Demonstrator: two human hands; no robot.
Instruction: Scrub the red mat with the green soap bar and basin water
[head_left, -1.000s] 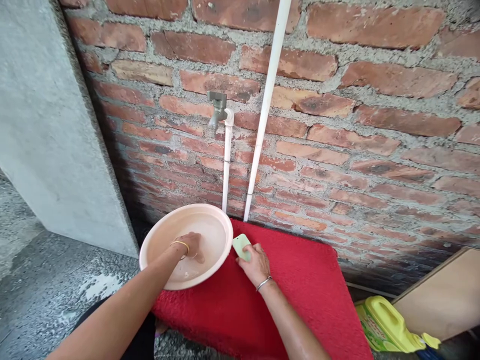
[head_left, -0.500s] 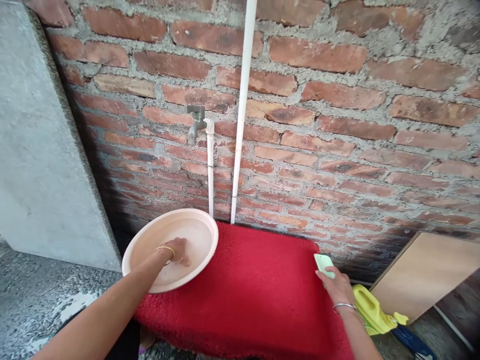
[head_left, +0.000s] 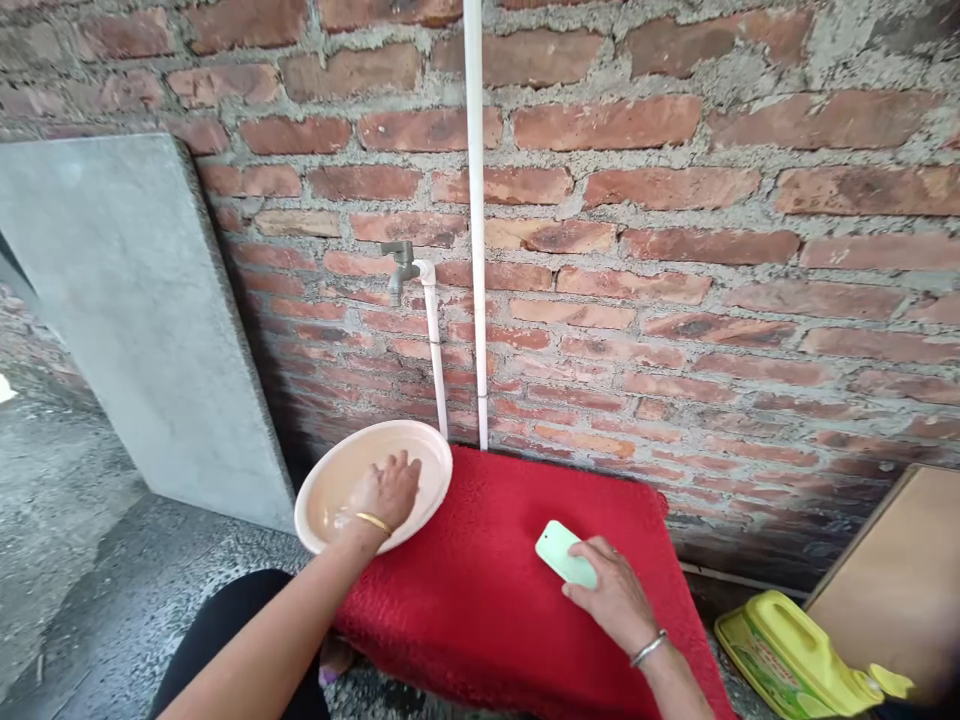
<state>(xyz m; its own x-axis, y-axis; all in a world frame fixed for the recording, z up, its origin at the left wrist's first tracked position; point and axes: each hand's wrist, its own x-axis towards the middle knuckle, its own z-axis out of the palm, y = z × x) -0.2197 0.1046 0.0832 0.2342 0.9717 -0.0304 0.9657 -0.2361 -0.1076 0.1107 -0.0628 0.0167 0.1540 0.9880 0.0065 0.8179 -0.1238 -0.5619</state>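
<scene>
My left hand (head_left: 391, 490) is in the pale pink basin (head_left: 315, 480), palm down over the shallow water. Its fingers are spread and hold nothing. The basin rests at the left end of a red plush rug (head_left: 487, 560), which hangs over the front edge of a low support. My right hand (head_left: 611, 590) grips a mint-green scrubbing brush (head_left: 559, 548) by one end, thumb on the near side. The brush lies flat against the rug, with a small hole at its far end; its underside is hidden.
A grey tap (head_left: 401, 270) on a white pipe stands behind the basin, beside a taller white pipe (head_left: 477, 220) along the brick wall. A grey slab (head_left: 142, 310) leans at left. A yellow jug (head_left: 787, 650) lies on the floor at right, near a tan board (head_left: 900, 570).
My right hand has moved left with the brush, from the rug's right edge toward its middle. My left hand has risen within the basin, its fingers now showing. The view has shifted.
</scene>
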